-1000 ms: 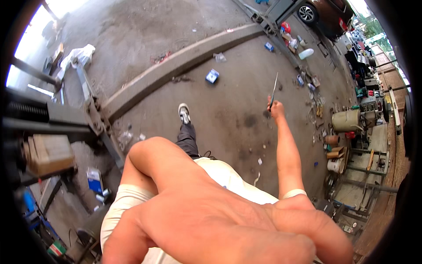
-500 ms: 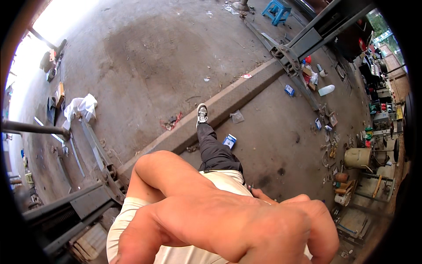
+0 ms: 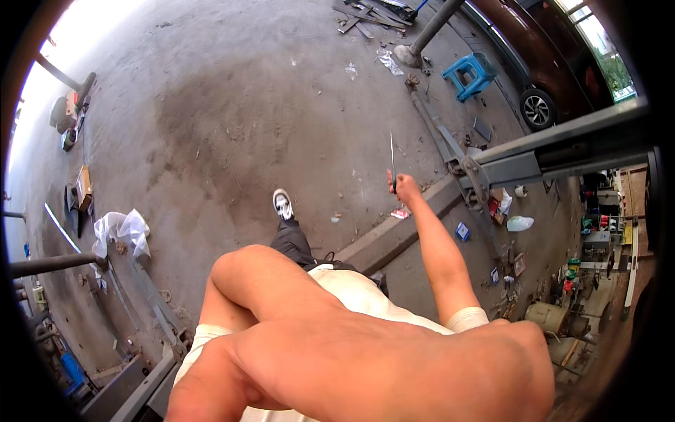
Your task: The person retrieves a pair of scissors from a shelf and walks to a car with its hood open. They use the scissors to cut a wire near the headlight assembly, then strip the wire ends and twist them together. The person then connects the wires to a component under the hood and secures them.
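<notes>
My left hand (image 3: 394, 362) is raised very close to the camera, its back filling the lower part of the view. The left forearm (image 3: 281, 281) is bent across my cream top (image 3: 358, 295). The fingers run out of view at the lower edge, so their grip is hidden. Ahead and to the right, my right hand (image 3: 404, 188) is stretched out over the floor. It is closed around a long, slender metal tool (image 3: 392, 156) with a darker lower end, its thin tip pointing away from me. One shoe (image 3: 283, 205) shows under a dark trouser leg.
A low raised beam (image 3: 394, 235) crosses the floor by my leg. Lift arms (image 3: 158, 295) stand at left and right (image 3: 470, 176). Beyond are a blue stool (image 3: 470, 75) and a dark red vehicle (image 3: 538, 42). Litter and a cluttered bench (image 3: 598, 246) lie right.
My right hand has swung forward from beside my body, bringing the metal tool into sight. The view has moved ahead; my visible foot is past the beam and more of the vehicle shows.
</notes>
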Available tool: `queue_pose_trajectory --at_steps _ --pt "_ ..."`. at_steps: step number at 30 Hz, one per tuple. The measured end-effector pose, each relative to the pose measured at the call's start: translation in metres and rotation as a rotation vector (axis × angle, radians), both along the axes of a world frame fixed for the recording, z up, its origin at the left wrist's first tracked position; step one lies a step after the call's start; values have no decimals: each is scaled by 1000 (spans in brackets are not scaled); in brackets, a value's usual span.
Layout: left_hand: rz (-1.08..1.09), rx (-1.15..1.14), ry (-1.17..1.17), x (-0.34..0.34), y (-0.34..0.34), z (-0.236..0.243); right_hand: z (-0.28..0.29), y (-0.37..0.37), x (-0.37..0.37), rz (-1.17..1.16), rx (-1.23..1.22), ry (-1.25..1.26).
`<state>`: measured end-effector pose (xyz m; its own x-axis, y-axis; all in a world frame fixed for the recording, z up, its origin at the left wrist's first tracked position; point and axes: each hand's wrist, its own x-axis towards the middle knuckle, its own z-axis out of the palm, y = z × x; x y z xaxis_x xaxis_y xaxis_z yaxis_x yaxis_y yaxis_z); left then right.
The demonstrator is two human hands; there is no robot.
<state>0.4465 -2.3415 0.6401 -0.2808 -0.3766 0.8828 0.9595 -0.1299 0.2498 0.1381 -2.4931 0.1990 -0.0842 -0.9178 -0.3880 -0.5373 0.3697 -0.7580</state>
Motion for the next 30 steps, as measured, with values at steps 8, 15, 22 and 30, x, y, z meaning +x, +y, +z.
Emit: queue_pose_trajectory --at_steps 8,15,22,30 --pt "26 -30 -81 134 -346 -13 -107 -258 108 50 211 286" --pt "98 546 -344 183 -710 -42 -180 -259 95 -346 1046 73" --pt "139 1036 -362 244 -1061 -177 -219 -623 188 -562 1057 -135" --pt "165 1133 -266 354 -1354 -180 -10 -1334 404 73 99 -23"
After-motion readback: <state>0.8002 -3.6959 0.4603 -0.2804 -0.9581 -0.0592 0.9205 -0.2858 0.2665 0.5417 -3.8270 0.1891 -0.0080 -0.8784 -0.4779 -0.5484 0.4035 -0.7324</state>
